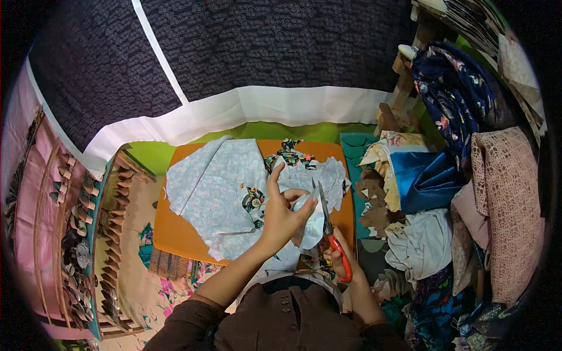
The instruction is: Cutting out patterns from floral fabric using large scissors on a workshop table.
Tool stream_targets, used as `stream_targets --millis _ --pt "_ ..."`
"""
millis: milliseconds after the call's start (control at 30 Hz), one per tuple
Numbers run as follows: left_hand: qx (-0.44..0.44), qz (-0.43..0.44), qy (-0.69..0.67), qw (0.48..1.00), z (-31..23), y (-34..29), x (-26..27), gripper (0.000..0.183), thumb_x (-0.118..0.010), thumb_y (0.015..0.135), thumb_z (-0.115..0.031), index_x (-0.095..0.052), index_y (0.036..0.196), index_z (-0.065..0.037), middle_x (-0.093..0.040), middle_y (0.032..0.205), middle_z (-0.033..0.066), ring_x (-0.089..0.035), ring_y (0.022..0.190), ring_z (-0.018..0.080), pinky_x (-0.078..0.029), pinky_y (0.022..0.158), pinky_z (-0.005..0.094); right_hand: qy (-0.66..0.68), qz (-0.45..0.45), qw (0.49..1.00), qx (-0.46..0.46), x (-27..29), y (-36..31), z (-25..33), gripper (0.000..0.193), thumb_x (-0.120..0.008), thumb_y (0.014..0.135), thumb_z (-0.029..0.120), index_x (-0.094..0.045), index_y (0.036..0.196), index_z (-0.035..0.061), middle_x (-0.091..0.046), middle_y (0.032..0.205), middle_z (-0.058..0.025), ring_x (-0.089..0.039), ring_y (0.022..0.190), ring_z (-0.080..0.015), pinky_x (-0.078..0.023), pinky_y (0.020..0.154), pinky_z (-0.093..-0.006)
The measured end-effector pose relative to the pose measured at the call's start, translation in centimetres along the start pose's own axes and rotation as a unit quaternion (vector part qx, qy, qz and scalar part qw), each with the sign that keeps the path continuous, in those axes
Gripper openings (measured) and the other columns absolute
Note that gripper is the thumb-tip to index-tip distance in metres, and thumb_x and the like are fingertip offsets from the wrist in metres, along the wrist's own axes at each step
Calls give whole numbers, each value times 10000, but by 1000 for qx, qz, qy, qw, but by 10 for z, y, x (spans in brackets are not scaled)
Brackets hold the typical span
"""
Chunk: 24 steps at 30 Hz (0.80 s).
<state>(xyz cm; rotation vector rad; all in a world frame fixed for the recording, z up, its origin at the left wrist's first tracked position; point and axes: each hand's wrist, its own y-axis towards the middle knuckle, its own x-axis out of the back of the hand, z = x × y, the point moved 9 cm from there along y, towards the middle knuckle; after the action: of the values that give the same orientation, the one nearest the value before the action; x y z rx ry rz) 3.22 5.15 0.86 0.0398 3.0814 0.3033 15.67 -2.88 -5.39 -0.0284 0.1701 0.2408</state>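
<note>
My left hand [283,215] pinches a small pale piece of fabric [310,225] between thumb and fingers, its index finger raised. My right hand [339,255] is closed round the red handles of a pair of scissors [326,216]. The blades point away from me, slightly parted, right beside the held fabric; whether they touch it I cannot tell. Beneath both hands, a large pale, faintly patterned cloth [219,187] lies on an orange tabletop [184,238]. A dark floral side of fabric [254,202] shows near my left wrist, and more floral scraps [290,155] lie at the far edge.
On the right are stacked folded fabrics: shiny blue cloth [424,178], a crumpled white cloth [420,241], a beige lacy cloth [508,210] and navy floral cloth [456,88]. At left stands a wooden rack [96,257] with rows of pegs. A dark curtain [281,47] hangs behind the table.
</note>
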Motion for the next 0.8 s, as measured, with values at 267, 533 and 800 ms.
stream_targets --millis 267,533,800 --pt "18 6 -5 1000 1 3 -6 761 -605 679 35 -109 1244 -79 -564 729 60 -520 660 78 -414 614 198 -12 -5 999 -40 20 -3 -29 719 -440 711 607 -393 1080 -9 -433 783 -5 -419 708 -83 -364 618 -211" --pt "22 58 44 997 6 2 -16 788 -615 669 21 -97 1255 -81 -559 728 62 -525 683 81 -410 626 191 -13 -11 1000 21 10 0 1 801 -448 666 654 -357 1094 -17 -409 776 9 -380 645 -83 -354 558 -226" --pt "51 51 40 997 12 4 -9 795 -615 664 20 -96 1257 -87 -557 725 67 -529 683 85 -421 621 198 -21 -10 996 -81 17 -6 -24 867 -407 625 714 -344 1119 3 -387 761 12 -372 641 -79 -340 547 -218"
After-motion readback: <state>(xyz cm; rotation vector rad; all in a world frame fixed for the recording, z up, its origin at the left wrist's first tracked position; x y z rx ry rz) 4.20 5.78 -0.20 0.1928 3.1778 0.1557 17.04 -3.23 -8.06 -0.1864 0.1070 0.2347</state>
